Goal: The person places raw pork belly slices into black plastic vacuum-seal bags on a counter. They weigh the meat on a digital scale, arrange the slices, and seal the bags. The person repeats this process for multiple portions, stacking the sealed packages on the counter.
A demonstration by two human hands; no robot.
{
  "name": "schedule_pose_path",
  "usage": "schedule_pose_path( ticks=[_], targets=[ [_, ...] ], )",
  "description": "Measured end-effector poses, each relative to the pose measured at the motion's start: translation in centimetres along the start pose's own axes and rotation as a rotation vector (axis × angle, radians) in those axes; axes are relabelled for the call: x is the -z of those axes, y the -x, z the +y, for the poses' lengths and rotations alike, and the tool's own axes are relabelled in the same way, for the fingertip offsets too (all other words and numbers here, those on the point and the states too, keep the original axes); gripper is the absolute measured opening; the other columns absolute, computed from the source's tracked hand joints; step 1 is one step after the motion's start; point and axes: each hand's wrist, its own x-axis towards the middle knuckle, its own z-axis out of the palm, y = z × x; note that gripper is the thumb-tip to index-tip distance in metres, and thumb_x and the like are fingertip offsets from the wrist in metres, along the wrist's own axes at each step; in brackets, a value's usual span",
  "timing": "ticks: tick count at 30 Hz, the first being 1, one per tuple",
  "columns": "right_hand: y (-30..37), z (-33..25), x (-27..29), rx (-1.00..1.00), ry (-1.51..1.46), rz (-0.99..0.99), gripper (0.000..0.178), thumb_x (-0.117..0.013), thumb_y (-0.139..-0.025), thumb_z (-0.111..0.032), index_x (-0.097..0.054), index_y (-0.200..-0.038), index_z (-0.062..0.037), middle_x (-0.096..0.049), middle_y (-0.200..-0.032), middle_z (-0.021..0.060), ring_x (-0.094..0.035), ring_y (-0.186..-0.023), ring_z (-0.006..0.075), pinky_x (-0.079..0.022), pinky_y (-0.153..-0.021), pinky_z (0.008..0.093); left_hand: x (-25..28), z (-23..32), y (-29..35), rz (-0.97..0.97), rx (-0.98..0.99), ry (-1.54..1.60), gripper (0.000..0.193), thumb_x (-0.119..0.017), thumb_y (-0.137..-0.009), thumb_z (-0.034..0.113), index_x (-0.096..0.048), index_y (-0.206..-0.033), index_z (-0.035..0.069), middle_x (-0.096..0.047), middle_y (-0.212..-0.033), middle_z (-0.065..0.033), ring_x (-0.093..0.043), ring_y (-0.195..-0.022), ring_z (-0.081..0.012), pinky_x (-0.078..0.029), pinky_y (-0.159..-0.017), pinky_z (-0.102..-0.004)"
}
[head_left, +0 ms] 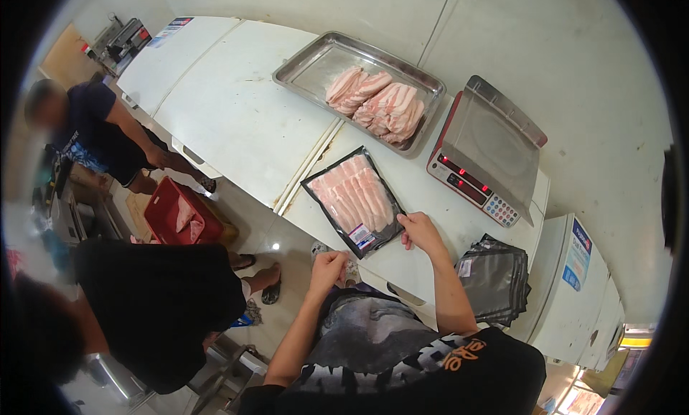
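White chest freezers (237, 106) form a long surface along a pale wall (560, 42), a pouch of sliced pork belly (355, 199) near the front edge.
A co-worker in a black shirt (158, 311) is at the left, near a red crate (156, 217) holding what looks like raw meat. On the freezers, a steel tray (316, 70) carries two piles of pork belly slices (387, 110), with a digital scale (488, 138) at its right. The filled pouch lies below the tray, left of a stack of dark flat bags (495, 282). The right hand (422, 232) has thumb and fingers clamped on the pouch's right corner; the left hand (329, 273) is just beside its bottom corner, fingers curled together.
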Motion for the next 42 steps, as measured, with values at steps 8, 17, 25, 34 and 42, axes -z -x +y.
schedule_pose_path(
  ticks=[8,17,25,34,42],
  targets=[
    [-0.5,1.8,0.8,-0.013,-0.197,-0.127,0.05,-0.059,-0.113,-0.036,-0.066,-0.086,0.0058,-0.069,-0.063,0.0136,-0.065,-0.046,0.0217,-0.05,-0.044,0.0351,-2.1,2.1,-1.1,-0.067,0.031,-0.157,0.057,-0.071,-0.106,0.052,-0.07,-0.081,0.0,-0.06,-0.056,-0.0038,-0.059,-0.047,-0.0128,-0.04,-0.044,-0.028],
    [0.6,0.4,0.4,-0.032,-0.094,-0.025,0.054,-0.058,-0.113,-0.036,-0.065,-0.08,0.0051,-0.066,-0.059,0.0128,-0.065,-0.045,0.0215,-0.052,-0.044,0.0362,-1.0,1.1,-2.9,-0.041,0.083,0.004,0.044,-0.08,-0.1,0.032,-0.063,-0.071,0.003,-0.054,-0.053,-0.0016,-0.047,-0.042,-0.0106,-0.036,-0.041,-0.0291],
    [1.1,-0.3,-0.7,0.12,0.434,0.172,0.047,-0.059,-0.109,-0.035,-0.077,-0.086,0.0026,-0.075,-0.08,0.0256,-0.074,-0.07,0.0386,-0.06,-0.071,0.0511,-0.3,1.0,-3.7,-0.06,0.1,-0.009,0.037,-0.08,-0.096,0.024,-0.066,-0.07,0.001,-0.057,-0.054,-0.0037,-0.05,-0.041,-0.0123,-0.038,-0.041,-0.0301],
    [-0.6,0.9,-1.4,0.147,0.612,0.243,0.041,-0.063,-0.105,-0.035,-0.081,-0.094,-0.0003,-0.076,-0.098,0.0304,-0.073,-0.096,0.0507,-0.058,-0.092,0.059,-0.5,1.0,-4.0,-0.026,0.094,-0.07,0.038,-0.082,-0.095,0.02,-0.064,-0.067,0.002,-0.055,-0.053,-0.003,-0.047,-0.04,-0.0126,-0.034,-0.04,-0.0317],
    [0.7,0.9,0.7,0.118,-0.098,-0.073,0.051,-0.063,-0.108,-0.037,-0.064,-0.071,-0.002,-0.064,-0.062,0.0123,-0.06,-0.049,0.0204,-0.047,-0.05,0.037,0.7,3.4,-2.3,-0.283,0.121,0.139,0.038,-0.079,-0.099,0.027,-0.069,-0.07,0.004,-0.058,-0.054,-0.0018,-0.05,-0.043,-0.0112,-0.038,-0.044,-0.0295]
  ],
)
